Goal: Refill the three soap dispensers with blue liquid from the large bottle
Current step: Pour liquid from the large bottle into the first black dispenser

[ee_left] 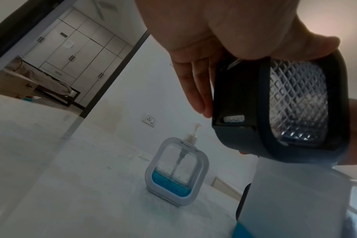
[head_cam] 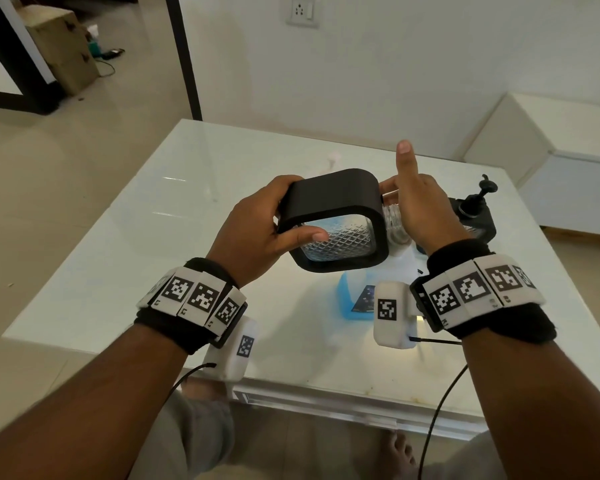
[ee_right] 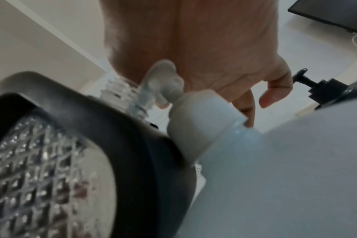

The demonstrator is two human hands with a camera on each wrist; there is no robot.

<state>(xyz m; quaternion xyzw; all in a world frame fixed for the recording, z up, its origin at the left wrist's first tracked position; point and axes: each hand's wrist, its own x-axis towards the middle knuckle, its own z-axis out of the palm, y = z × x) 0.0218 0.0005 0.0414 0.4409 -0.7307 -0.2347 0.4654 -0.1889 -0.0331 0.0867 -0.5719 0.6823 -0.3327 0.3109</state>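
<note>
Left hand (head_cam: 257, 230) grips a tipped, empty black dispenser (head_cam: 333, 220); right hand (head_cam: 420, 206), fingers loose, at its three-o'clock neck. White dispenser (ee_left: 176, 172) barely filled.

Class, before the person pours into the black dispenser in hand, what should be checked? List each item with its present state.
1. Left hand grips the black dispenser securely: ok.
2. Pump off, threaded neck bare: ok.
3. Black dispenser upright for filling: not ok, it lies on its side.
4. Large bottle opened: not ok, its cap is on.
5. Right hand free to lift the bottle: cannot tell.
6. White dispenser full: not ok, only a low blue layer.
</note>
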